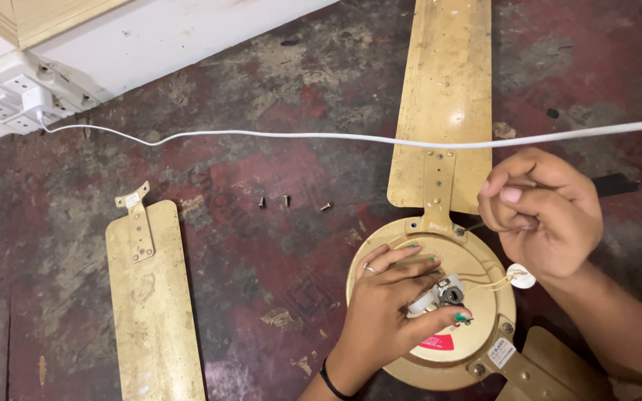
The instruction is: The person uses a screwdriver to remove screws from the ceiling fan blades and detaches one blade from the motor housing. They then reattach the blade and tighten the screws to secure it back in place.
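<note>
**Steadying a fan motor while a tool turns at its rim**

Pressing down on the round gold fan motor housing (477, 260), the left hand (391, 304) lies flat with fingers spread over the central shaft parts, gripping nothing. The right hand (540, 212), on the far right side of the housing, is closed tight around a thin dark tool (474, 226), probably a screwdriver, whose tip points at the bracket of the attached blade (443, 104).

The tip could slip off a screw head, judging by the slanted angle, and skid toward the thin wires (488, 282) and small white disc (521, 276) beside the shaft. Three loose screws (285, 202) lie well apart on the red floor (261, 282) to the left and could roll away. A white cable (299, 136) from the wall socket strip (16, 93) stretches across, just beyond the right hand, and may snag it. A detached blade (154, 297) lies at near left.
</note>
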